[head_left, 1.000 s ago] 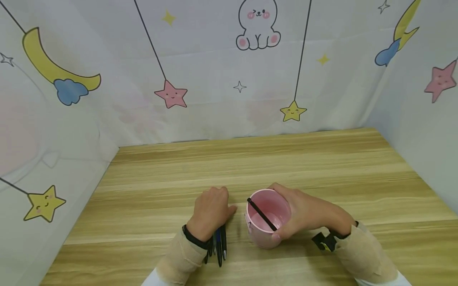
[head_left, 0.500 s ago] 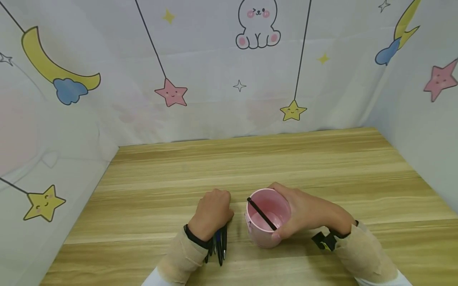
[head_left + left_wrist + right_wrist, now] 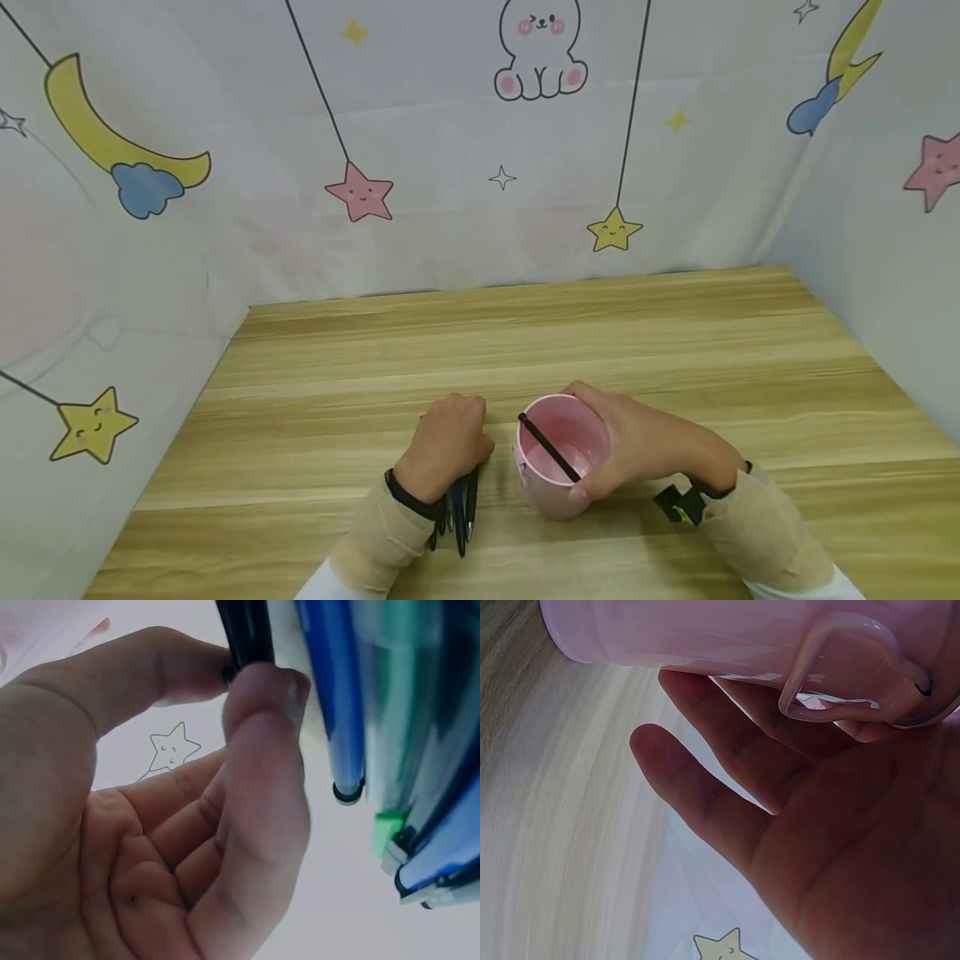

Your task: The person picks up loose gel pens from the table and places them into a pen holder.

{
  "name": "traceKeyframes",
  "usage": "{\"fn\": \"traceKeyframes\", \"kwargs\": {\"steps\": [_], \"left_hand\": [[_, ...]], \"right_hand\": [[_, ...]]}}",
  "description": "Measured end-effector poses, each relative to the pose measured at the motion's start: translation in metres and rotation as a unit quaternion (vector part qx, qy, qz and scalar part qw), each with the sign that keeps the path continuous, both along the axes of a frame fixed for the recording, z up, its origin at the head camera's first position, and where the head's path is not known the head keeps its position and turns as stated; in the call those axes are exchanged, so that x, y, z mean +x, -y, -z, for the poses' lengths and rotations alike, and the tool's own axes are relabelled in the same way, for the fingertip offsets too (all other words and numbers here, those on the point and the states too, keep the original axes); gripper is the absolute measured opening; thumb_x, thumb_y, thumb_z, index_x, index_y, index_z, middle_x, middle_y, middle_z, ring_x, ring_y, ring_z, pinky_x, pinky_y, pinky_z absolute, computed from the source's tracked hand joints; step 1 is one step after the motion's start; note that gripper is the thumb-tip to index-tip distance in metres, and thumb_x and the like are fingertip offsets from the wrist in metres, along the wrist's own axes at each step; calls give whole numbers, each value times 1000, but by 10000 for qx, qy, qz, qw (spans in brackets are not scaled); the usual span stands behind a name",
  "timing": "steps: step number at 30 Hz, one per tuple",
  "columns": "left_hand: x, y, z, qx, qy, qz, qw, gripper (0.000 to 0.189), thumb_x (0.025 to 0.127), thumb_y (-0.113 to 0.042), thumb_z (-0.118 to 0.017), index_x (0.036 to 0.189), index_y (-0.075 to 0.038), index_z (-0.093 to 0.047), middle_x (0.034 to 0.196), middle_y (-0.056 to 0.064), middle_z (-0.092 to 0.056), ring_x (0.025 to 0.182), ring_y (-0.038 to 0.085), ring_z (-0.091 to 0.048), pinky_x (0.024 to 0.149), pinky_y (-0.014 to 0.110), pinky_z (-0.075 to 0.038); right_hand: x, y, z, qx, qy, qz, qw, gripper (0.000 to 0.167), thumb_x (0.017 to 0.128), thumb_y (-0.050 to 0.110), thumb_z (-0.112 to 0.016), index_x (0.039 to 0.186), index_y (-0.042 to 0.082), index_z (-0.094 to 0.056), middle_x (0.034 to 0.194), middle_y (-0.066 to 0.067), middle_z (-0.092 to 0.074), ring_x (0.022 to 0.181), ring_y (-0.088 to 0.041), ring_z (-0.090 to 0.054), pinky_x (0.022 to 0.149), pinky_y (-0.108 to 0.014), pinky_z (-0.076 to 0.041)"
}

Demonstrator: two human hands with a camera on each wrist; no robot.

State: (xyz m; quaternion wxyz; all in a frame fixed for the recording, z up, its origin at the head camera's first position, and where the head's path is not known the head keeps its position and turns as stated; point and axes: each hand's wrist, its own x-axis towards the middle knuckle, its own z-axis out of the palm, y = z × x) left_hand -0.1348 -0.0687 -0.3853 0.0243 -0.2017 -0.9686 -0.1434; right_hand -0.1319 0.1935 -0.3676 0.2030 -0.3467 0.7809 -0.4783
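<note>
Just left of centre in the head view, my left hand [image 3: 447, 443] reaches over a bunch of pens [image 3: 460, 521] lying on the table. The left wrist view shows its thumb and forefinger pinching the end of a black pen [image 3: 247, 634], beside blue pens [image 3: 330, 697] and a green pen [image 3: 401, 712]. My right hand [image 3: 637, 442] grips a small pink pail [image 3: 551, 500] from the right, thumb at the near rim. A black stick-like pen [image 3: 547, 446] leans inside the pail. In the right wrist view the pail's wire handle [image 3: 806, 671] hangs by the palm.
The wood-grain table [image 3: 360, 358] runs back to a white curtain [image 3: 450, 150] printed with stars and moons. More curtain closes in both sides. A dark strap piece [image 3: 678, 504] shows at the right wrist.
My left hand shifts slightly over the pens, its thumb and fingers changing position. The right hand and the pail stay in place.
</note>
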Motion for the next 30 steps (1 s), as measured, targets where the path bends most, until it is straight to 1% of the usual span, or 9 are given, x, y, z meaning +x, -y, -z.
{"fn": "traceKeyframes", "kwargs": {"steps": [5,9,15,21,30], "left_hand": [[0,0,-1,260,-209,126,9994,43,69,6,-64,57,-17,-29,61,-8,-20,53,9,-20,42,24,-21],[-1,0,-2,444,-393,207,9980,46,69,6,-65,58,-18,-26,61,-10,-16,53,7,-17,43,23,-18],[-2,0,-3,581,-461,174,9971,45,69,4,-65,59,-18,-28,60,-10,-18,52,7,-18,44,23,-18],[-4,0,-2,606,-505,142,9968,41,69,2,-65,60,-18,-31,60,-9,-20,53,8,-19,45,24,-18],[-5,-1,-2,682,-469,103,9965,41,70,1,-65,62,-18,-30,60,-10,-19,53,7,-18,46,24,-17]], "right_hand": [[1,0,-1,31,-40,0,10000,78,69,35,-92,133,17,-51,118,3,-65,108,-29,-63,89,-44,-54],[1,0,0,45,-54,30,10000,79,68,34,-92,133,17,-51,119,2,-65,109,-30,-63,89,-44,-54],[0,0,0,64,-111,49,9999,79,68,35,-92,133,17,-51,119,2,-65,108,-29,-63,89,-43,-54],[0,0,0,50,-108,36,9999,80,68,35,-92,134,17,-51,119,2,-65,108,-28,-63,89,-42,-54],[0,0,1,8,-147,-14,9999,78,69,35,-92,133,14,-52,118,2,-65,108,-29,-63,89,-42,-54]]}}
